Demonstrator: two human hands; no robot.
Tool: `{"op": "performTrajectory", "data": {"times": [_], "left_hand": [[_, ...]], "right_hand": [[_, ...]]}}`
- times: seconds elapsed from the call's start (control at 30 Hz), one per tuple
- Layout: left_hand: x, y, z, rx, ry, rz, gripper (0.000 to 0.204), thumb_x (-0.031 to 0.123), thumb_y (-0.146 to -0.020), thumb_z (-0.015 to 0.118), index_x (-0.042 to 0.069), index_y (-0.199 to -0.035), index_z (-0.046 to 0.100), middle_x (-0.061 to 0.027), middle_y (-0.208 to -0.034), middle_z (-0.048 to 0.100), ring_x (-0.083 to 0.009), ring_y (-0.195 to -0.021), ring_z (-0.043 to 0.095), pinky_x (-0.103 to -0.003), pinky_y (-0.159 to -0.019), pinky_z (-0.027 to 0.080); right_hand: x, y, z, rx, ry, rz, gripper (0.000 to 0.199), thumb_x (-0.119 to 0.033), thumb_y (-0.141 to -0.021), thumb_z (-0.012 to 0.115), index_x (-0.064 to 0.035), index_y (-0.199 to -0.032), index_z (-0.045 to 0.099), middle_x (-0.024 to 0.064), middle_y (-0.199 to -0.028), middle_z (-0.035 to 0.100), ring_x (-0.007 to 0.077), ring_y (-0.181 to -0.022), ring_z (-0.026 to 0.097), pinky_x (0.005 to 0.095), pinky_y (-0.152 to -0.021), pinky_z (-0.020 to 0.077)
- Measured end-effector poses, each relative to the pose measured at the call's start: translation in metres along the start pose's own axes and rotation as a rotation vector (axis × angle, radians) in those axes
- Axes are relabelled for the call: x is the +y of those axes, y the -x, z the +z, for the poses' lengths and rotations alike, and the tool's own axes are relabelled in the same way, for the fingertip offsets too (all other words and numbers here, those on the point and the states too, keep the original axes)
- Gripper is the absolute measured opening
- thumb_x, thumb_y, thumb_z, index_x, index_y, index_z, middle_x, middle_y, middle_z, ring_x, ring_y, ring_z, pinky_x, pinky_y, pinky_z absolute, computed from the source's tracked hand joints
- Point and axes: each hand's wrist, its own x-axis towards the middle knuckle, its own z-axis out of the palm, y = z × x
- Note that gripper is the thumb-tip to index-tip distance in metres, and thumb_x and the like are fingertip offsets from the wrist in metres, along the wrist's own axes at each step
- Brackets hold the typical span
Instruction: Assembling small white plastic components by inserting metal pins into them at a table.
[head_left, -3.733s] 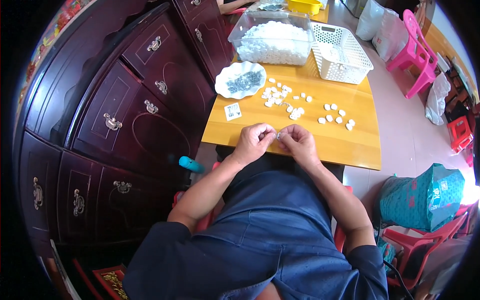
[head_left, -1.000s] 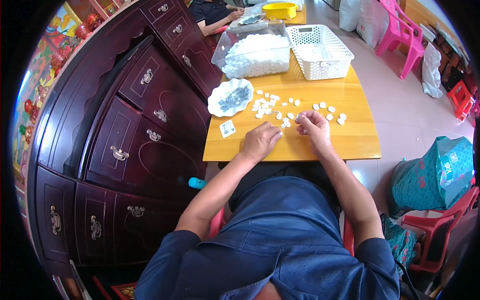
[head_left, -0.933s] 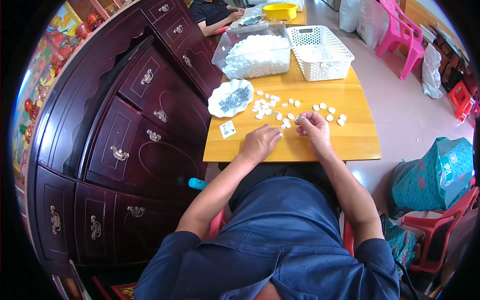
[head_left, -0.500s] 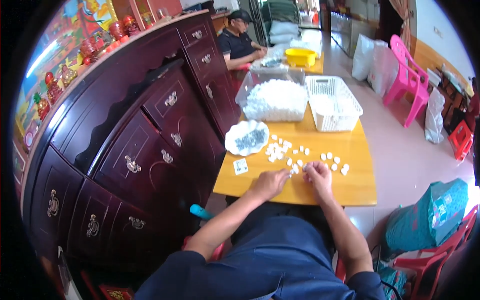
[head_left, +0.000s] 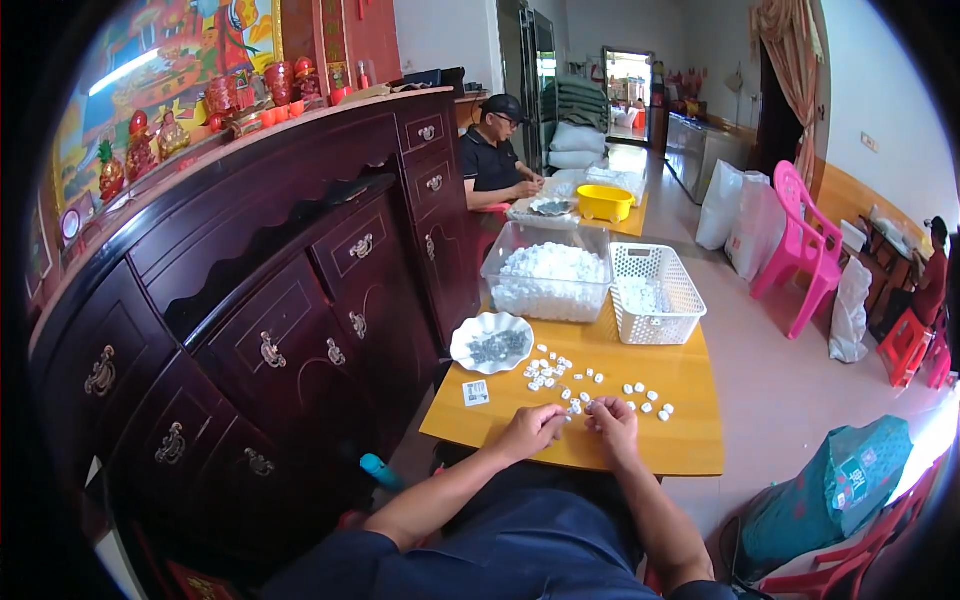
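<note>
Both hands, fingertip to fingertip a few seconds ago, now stand slightly apart, and the view has tipped up to take in more of the room. Along the left runs a dark wooden cupboard with figurines on top, walling off that side of the table. A turquoise tube shows below, between cupboard and table. Next come a square card and, just beyond it, a white wavy dish of dark bits. Past these, a co-worker sits at a farther table. The left hand pinches a small white bit. White pieces lie scattered beyond the hands, and behind them a clear tub, heaped with white stuff, blocks the far end, a yellow basin behind it. The right hand has thumb and finger drawn close; I cannot tell what they grip. A white basket stands beside the tub; more pieces lie nearer. Farther right are a pink chair and a teal bag.
</note>
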Motion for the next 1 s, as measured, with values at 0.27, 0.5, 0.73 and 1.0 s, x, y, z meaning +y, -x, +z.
{"op": "performTrajectory", "data": {"times": [0.27,0.5,0.73,1.0], "left_hand": [[0.026,0.018,0.043,-0.063,-0.216,0.385,0.015,0.014,-0.095,0.066,0.002,-0.103,0.069,-0.0199,-0.084,0.07,-0.0351,-0.073,0.07,-0.04,-0.066,0.054],[0.018,0.022,0.046,-0.213,0.214,-0.143,0.009,0.01,-0.098,0.063,0.002,-0.101,0.066,-0.0031,-0.082,0.068,-0.0092,-0.07,0.065,-0.026,-0.063,0.053],[0.009,0.02,0.046,-0.231,0.343,-0.167,0.004,0.004,-0.096,0.06,0.003,-0.093,0.062,-0.0005,-0.079,0.063,-0.0073,-0.068,0.061,-0.023,-0.062,0.05],[0.018,0.021,0.046,-0.183,0.299,-0.065,0.012,-0.005,-0.088,0.058,0.002,-0.097,0.059,-0.0014,-0.081,0.063,-0.0092,-0.068,0.06,-0.025,-0.062,0.049]], "right_hand": [[0.002,0.004,0.009,-0.006,-0.369,0.133,0.005,-0.01,-0.098,0.063,-0.0052,-0.098,0.061,0.0064,-0.087,0.067,0.0137,-0.073,0.064,0.0254,-0.064,0.0522],[0.002,0.015,0.021,0.01,-0.344,0.121,0.011,-0.015,-0.1,0.064,-0.0047,-0.101,0.061,0.006,-0.088,0.068,0.0114,-0.073,0.062,0.0243,-0.064,0.0524],[0.009,0.015,0.024,-0.009,-0.306,0.075,0.01,-0.015,-0.1,0.065,-0.0054,-0.101,0.062,0.0055,-0.088,0.067,0.0118,-0.076,0.063,0.025,-0.067,0.0535],[0.002,0.017,0.026,-0.005,-0.324,0.12,0.008,-0.013,-0.099,0.064,-0.0058,-0.102,0.062,0.0057,-0.092,0.067,0.0127,-0.078,0.063,0.0267,-0.069,0.0545]]}}
